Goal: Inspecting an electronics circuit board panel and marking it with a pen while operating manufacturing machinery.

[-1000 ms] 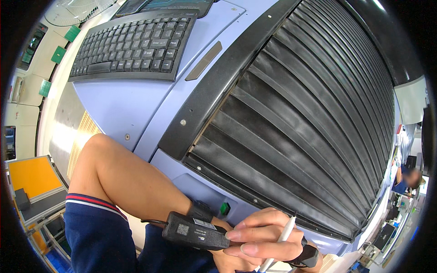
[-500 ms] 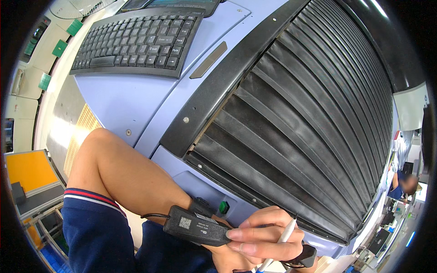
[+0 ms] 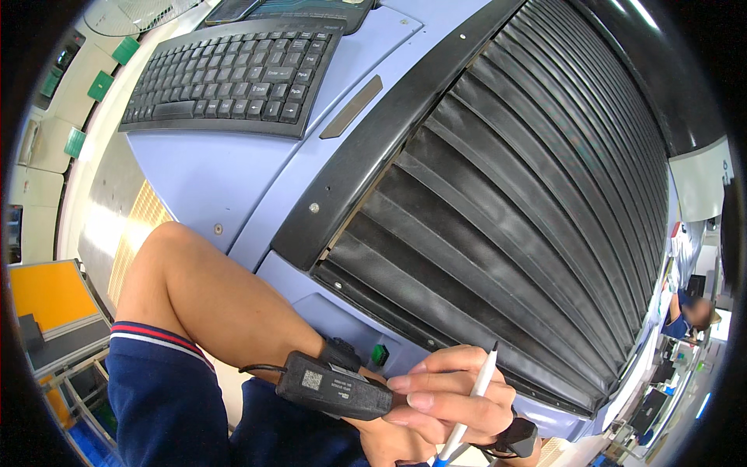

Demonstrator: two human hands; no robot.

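A white pen (image 3: 482,379) with a dark tip and a blue lower end is held between the fingers of my right hand (image 3: 459,397), its tip pointing up. That hand's fingertips rest against the end of a black box-shaped device (image 3: 334,387), which is on my left wrist with a cable running from it. My left hand (image 3: 397,442) lies below, partly covered by my right hand, its fingers hidden. Another black device (image 3: 519,438) is on my right wrist.
Ahead is a lilac machine (image 3: 210,175) with a black pleated bellows cover (image 3: 498,210). A black keyboard (image 3: 226,78) sits on its far left, and a green switch (image 3: 380,355) is in its front recess. A person (image 3: 689,315) appears at far right.
The pen has slid up in my right hand, its tip now higher and slightly further left. My right fingers have shifted a little; the left arm stays nearly still.
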